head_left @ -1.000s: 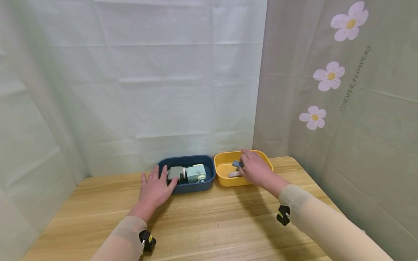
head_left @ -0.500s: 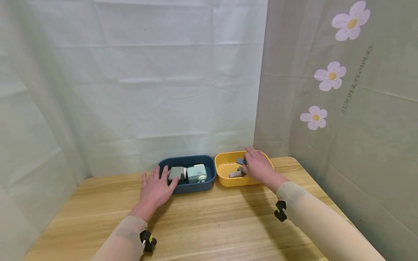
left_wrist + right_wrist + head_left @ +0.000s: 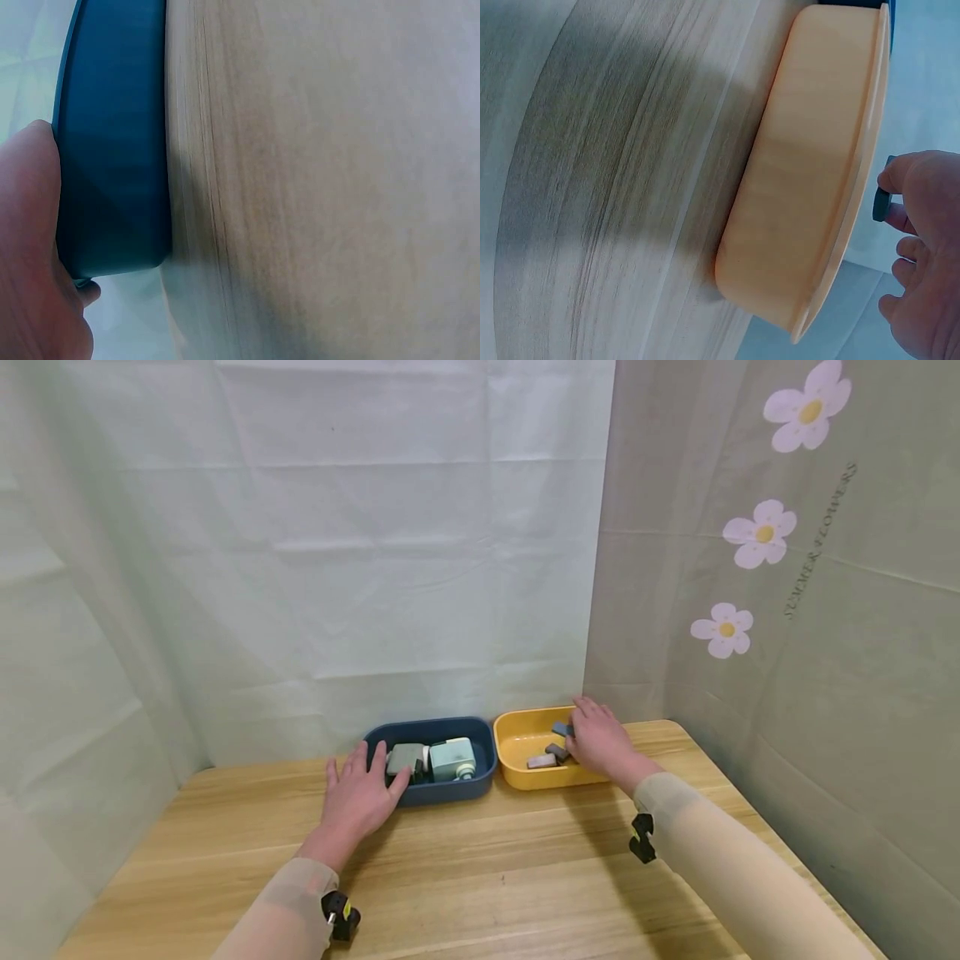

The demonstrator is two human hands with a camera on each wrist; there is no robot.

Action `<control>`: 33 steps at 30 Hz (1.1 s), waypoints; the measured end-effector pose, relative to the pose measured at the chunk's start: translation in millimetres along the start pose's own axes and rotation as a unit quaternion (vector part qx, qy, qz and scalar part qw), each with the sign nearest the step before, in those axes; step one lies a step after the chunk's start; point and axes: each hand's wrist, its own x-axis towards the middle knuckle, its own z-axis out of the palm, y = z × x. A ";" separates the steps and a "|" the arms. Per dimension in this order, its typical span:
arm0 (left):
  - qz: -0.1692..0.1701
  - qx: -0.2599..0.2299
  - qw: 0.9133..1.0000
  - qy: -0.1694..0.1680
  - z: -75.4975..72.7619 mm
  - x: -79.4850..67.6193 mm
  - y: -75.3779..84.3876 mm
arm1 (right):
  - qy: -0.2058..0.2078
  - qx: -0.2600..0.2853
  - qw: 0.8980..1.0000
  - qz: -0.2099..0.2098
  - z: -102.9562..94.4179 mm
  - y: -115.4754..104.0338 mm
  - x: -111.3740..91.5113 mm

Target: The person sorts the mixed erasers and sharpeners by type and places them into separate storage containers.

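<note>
My right hand is over the right part of a yellow plastic bin, pinching a small blue-grey rectangular block between thumb and fingertips. In the right wrist view this block shows dark, beyond the bin's rim. A pale grey block and a dark grey block lie on the bin's floor. My left hand rests with spread fingers over the left end of a navy bin, thumb at its front rim. Inside are a grey-green boxy object and a pale teal boxy one.
Both bins stand side by side near the back of a wooden table. Behind them hangs a pale cloth. A flower-printed cloth borders the right side.
My right hand has drifted right and slightly back with the blue-grey block, uncovering more of the dark grey block on the yellow bin's floor. My left hand stays in place.
</note>
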 end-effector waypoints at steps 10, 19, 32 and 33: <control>0.000 0.002 1.000 0.002 -0.5 -1.5 -1.3 | -0.010 0.000 1.000 0.011 4.1 5.8 1.1; -0.002 -0.003 1.000 -0.005 -2.1 -3.4 -1.9 | -0.010 0.001 1.000 0.013 6.5 5.2 1.4; 0.000 -0.003 1.000 -0.003 -3.9 -4.3 -0.1 | -0.015 -0.005 1.000 0.020 10.1 5.3 1.6; 0.001 -0.003 1.000 -0.004 -3.8 -4.1 -0.1 | -0.016 -0.004 1.000 0.019 9.9 5.0 1.5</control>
